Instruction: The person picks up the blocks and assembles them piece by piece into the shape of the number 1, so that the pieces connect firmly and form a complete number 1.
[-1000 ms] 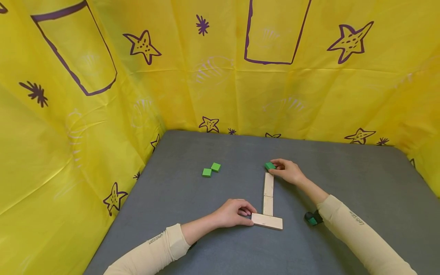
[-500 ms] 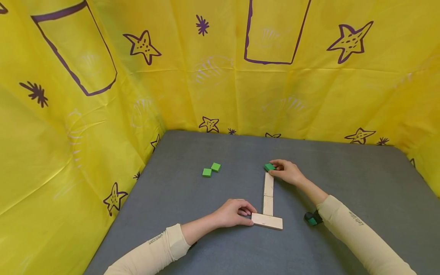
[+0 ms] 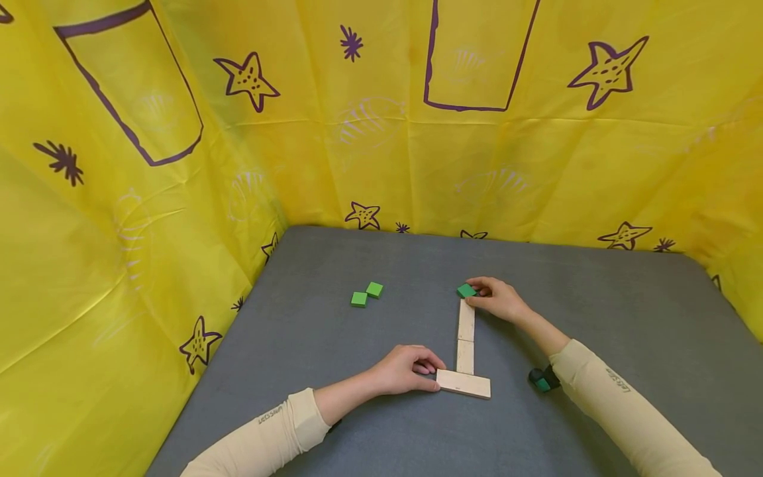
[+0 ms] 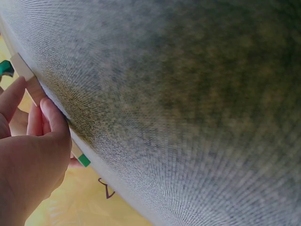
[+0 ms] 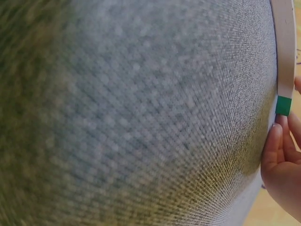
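Observation:
Thumb and fingers of my left hand [image 3: 405, 370] pinch the left end of a pale wooden plank [image 3: 467, 384] lying crosswise. Behind it, two more wooden planks, a nearer one [image 3: 465, 356] and a farther one [image 3: 467, 319], run end to end away from me, forming an upside-down T. At their far end my right hand [image 3: 499, 298] pinches a dark green square block [image 3: 465, 291] from its right side. The right wrist view has this green block [image 5: 283, 105] right at the end of the wooden strip [image 5: 285, 52], fingertips at its edge.
Two light green square blocks, a nearer one [image 3: 359, 300] and a farther one [image 3: 374, 289], lie corner to corner on the grey table [image 3: 310, 331], left of the planks. A black-and-green device [image 3: 541, 381] shows beside the right sleeve. Yellow patterned cloth [image 3: 381, 159] encloses the table's back and sides.
The dark green block has shifted slightly left and turned a little at the far plank's end, my right fingers moving with it. My left hand and the planks stay put.

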The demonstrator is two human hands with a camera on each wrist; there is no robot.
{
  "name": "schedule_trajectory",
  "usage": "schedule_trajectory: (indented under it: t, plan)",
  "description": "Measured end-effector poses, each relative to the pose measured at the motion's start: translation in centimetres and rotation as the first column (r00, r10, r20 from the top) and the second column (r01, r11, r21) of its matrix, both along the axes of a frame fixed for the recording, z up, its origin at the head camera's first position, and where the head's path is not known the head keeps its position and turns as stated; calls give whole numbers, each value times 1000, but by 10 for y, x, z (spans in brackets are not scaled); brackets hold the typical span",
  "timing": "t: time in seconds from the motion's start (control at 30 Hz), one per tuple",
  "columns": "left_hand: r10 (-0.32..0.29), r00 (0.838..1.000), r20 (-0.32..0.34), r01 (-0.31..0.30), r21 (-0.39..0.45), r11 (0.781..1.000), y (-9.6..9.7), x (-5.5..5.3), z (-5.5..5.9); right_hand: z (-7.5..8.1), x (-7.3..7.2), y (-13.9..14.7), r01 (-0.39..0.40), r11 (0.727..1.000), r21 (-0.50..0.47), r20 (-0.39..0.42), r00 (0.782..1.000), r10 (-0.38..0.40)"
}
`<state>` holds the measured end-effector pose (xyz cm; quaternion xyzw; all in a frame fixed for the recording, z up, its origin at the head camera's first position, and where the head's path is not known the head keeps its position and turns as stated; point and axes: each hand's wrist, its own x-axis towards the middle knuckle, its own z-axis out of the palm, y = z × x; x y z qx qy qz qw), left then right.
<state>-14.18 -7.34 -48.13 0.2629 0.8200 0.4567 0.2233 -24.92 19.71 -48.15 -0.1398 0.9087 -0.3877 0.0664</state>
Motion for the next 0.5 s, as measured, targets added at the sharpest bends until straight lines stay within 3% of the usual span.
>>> schedule_trajectory:
  t: [0.5]
  plan:
    - [-19, 1000, -2, 18, -8, 1000, 0, 1, 4, -1, 0, 0, 3, 1000, -15, -2, 1000, -3]
